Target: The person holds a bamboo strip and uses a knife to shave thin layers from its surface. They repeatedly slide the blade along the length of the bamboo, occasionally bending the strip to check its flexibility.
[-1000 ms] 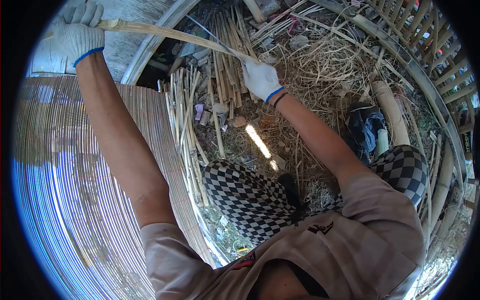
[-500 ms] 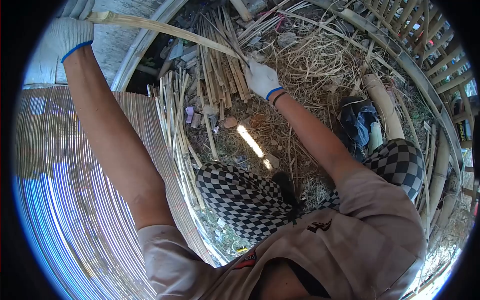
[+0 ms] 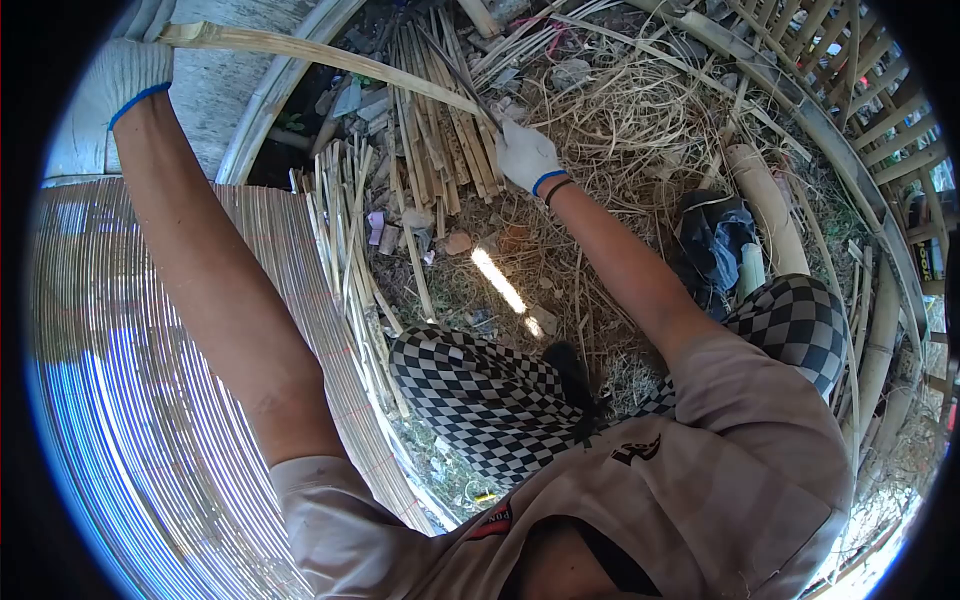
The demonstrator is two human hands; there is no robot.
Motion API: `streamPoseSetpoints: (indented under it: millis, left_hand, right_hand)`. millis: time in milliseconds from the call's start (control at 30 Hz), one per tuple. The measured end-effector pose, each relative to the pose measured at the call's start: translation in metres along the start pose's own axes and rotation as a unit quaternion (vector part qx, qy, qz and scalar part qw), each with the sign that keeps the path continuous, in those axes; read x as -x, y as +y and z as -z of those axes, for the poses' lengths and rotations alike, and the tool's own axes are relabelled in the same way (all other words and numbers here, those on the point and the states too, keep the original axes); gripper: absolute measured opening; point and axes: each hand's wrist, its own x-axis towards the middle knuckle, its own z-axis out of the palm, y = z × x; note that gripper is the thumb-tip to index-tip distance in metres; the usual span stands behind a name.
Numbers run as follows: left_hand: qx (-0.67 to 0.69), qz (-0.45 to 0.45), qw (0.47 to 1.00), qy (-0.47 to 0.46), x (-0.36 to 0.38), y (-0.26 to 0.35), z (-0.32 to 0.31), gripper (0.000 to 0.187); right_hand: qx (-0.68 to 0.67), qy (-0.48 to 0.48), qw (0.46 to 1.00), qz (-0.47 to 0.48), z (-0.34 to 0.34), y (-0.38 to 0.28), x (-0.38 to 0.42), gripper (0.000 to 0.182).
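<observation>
A pale bamboo strip point(image 3: 330, 54) runs across the top of the view. At its left end is my left hand point(image 3: 130, 72), in a white knit glove with a blue cuff, fingers wrapped round the strip near the frame's edge. My right hand point(image 3: 527, 157), gloved the same way, is closed round the handle of a dark, thin blade point(image 3: 455, 72) beside the strip's right end. Behind that blade lies a bundle of split bamboo sticks point(image 3: 437, 140) on the ground.
Curly bamboo shavings point(image 3: 640, 115) lie right of my right hand. Thin sticks point(image 3: 345, 220) stand beside a slatted mat point(image 3: 180, 300) at left. A thick bamboo piece point(image 3: 768, 210), a dark plastic bag point(image 3: 717, 240) and a bamboo lattice point(image 3: 905, 130) are at right.
My left hand has shifted slightly left with the strip. The dark blade beside my right hand has tilted further left and shows more of its length.
</observation>
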Motion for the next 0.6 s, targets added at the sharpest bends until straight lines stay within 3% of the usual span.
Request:
streamPoseSetpoints:
  millis: [100,167,233,267,300,333,367,467,567,600]
  left_hand:
    - [-0.005,-0.004,1.000,-0.028,-0.002,0.004,0.002,0.041]
    - [-0.044,-0.016,0.996,-0.070,-0.015,-0.002,0.020,0.038]
    - [-0.081,-0.028,0.990,-0.108,-0.040,-0.014,0.048,0.042]
    - [0.087,0.000,0.956,-0.279,-0.058,-0.023,0.058,0.042]
    - [0.226,0.080,0.870,-0.431,-0.078,-0.032,0.067,0.046]
    - [0.077,0.019,0.966,-0.246,-0.041,-0.018,0.040,0.050]
    - [-0.074,-0.040,0.996,-0.035,-0.019,-0.009,0.029,0.055]
    - [0.015,0.015,0.996,-0.089,-0.029,-0.010,0.045,0.065]
    - [0.137,0.051,0.989,-0.029,-0.004,-0.002,0.039,0.071]
    - [0.130,0.048,0.989,-0.045,-0.001,0.001,0.040,0.071]
  right_hand:
    - [0.021,-0.073,0.994,-0.077,-0.027,0.050,0.013,0.027]
    - [0.114,-0.190,0.961,-0.168,-0.071,0.123,0.021,0.025]
    - [0.117,-0.233,0.943,-0.207,-0.050,0.127,0.029,0.029]
    - [0.093,-0.259,0.932,-0.238,-0.046,0.117,0.027,0.031]
    - [0.070,-0.279,0.921,-0.263,-0.041,0.106,0.015,0.033]
    - [0.052,-0.302,0.908,-0.284,-0.034,0.095,0.005,0.035]
    - [0.055,-0.277,0.922,-0.266,-0.029,0.086,0.002,0.037]
    - [0.065,-0.190,0.964,-0.174,-0.011,0.043,-0.003,0.043]
    - [-0.021,-0.096,0.989,-0.113,0.029,-0.028,-0.007,0.041]
    - [-0.024,-0.014,0.999,-0.044,0.017,-0.033,-0.018,0.034]
